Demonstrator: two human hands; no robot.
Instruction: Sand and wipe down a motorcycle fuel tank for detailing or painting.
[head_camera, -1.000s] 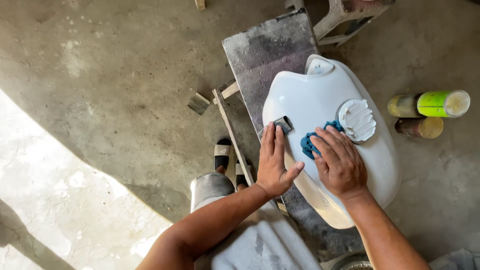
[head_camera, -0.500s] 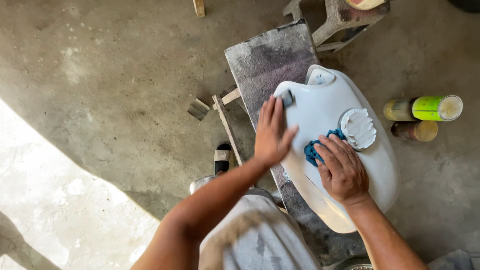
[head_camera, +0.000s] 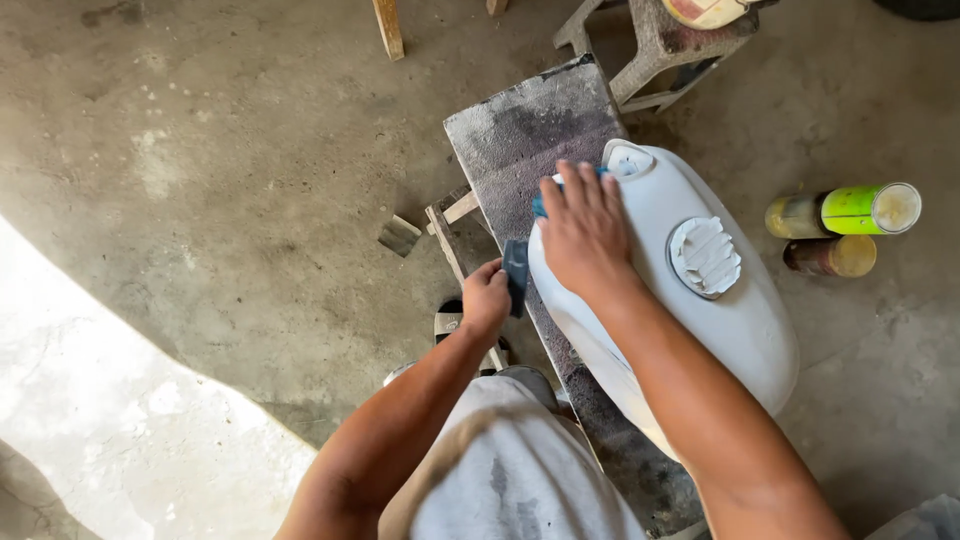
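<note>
Right hand (head_camera: 585, 232), centre of frame: fingers (head_camera: 580, 190) laid flat and close together, pressing a blue pad (head_camera: 541, 203) onto the white fuel tank (head_camera: 745, 330). Only slivers of the pad show, at the hand's left edge and by the fingertips.

Left hand (head_camera: 487, 298), just left of the tank: fingers curled, pinched on a small dark blue-grey piece (head_camera: 516, 272) held against the tank's left flank. What the piece is cannot be made out.

Tank lies lengthwise on a dark grey speckled board (head_camera: 515, 135), running from upper centre toward lower right. Its filler opening (head_camera: 705, 256) is covered with whitish tape strips. A small raised fitting (head_camera: 628, 160) sits at the tank's far end, just beyond the right fingertips.

Right of the tank, on the concrete floor (head_camera: 200, 200), two spray cans lie on their sides: a yellow-green one (head_camera: 845, 210) and, just below it, a brown one (head_camera: 830, 256).

Upper right: a rough wooden stool (head_camera: 665, 45). Left of the board: a small scrap (head_camera: 399, 236) on the floor. Bright sunlight patch at lower left. Person's light grey clothing (head_camera: 510, 470) fills bottom centre.
</note>
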